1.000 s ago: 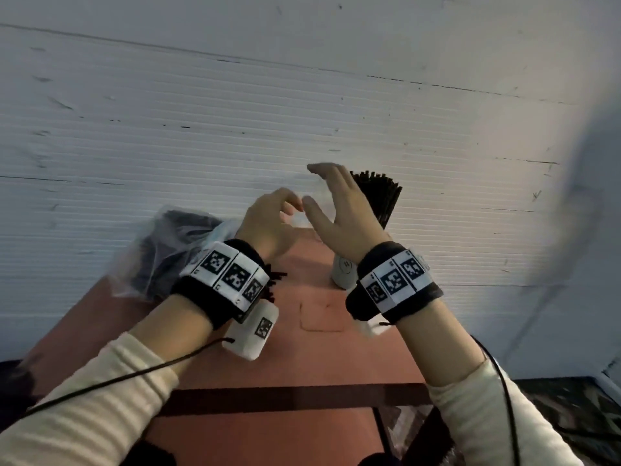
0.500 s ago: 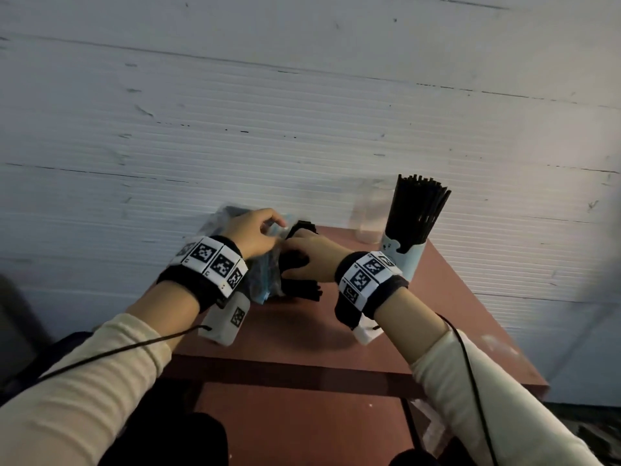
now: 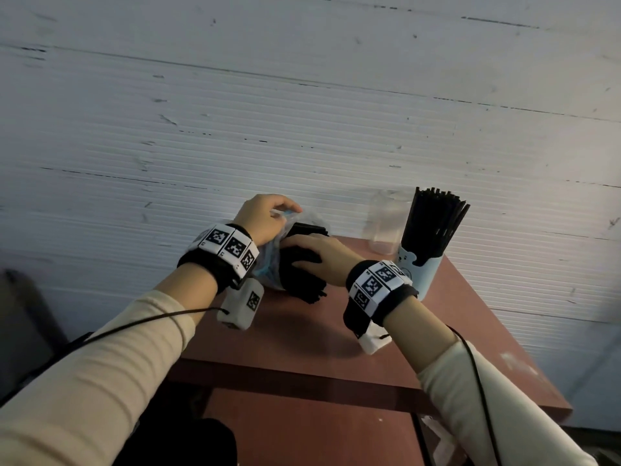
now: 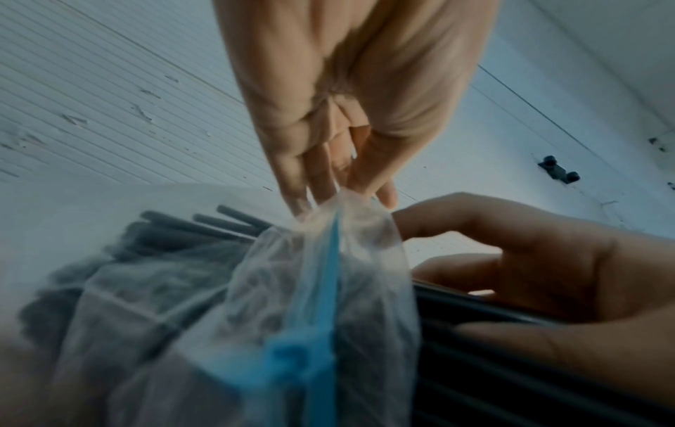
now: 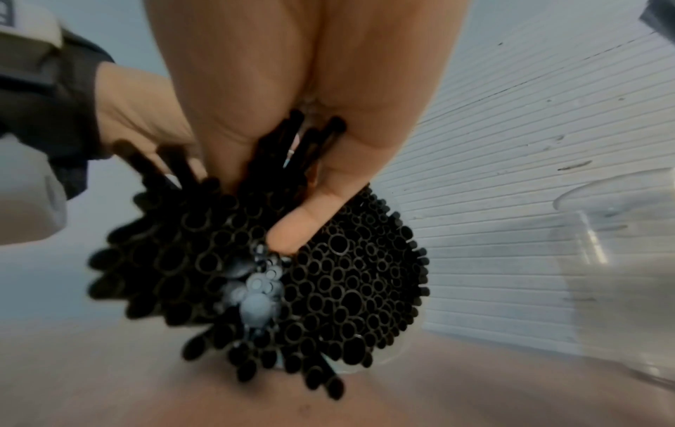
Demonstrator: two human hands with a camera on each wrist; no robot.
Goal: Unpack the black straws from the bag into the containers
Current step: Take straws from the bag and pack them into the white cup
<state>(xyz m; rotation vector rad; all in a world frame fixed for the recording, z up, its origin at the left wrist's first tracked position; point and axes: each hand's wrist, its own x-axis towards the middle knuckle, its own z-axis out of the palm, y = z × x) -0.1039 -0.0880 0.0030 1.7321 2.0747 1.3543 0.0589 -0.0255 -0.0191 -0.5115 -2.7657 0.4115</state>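
- Centrally in the head view, the left hand pinches the top edge of the clear plastic bag; the left wrist view shows its fingertips closed on the bunched film beside a blue strip.
- The right hand wraps its fingers and thumb around a thick bundle of black straws at the bag's mouth, low on the red-brown table.
- From the right wrist view, the open ends of the straws fill the middle of the frame, with the thumb pressed across them; the other fingers are hidden behind the bundle.
- How much of the bundle sits inside the bag cannot be told: the hands cover the join, and the film is blurred in the left wrist view.
- To the right of centre in the head view, a light blue cup stands upright, packed with black straws that fan out above its rim; its base is cut off by the right wristband.
- Just left of it and further back stands a clear container, faint against the white ribbed wall; its contents are hard to make out.
- At the right edge of the right wrist view, the clear container is partly cut off.
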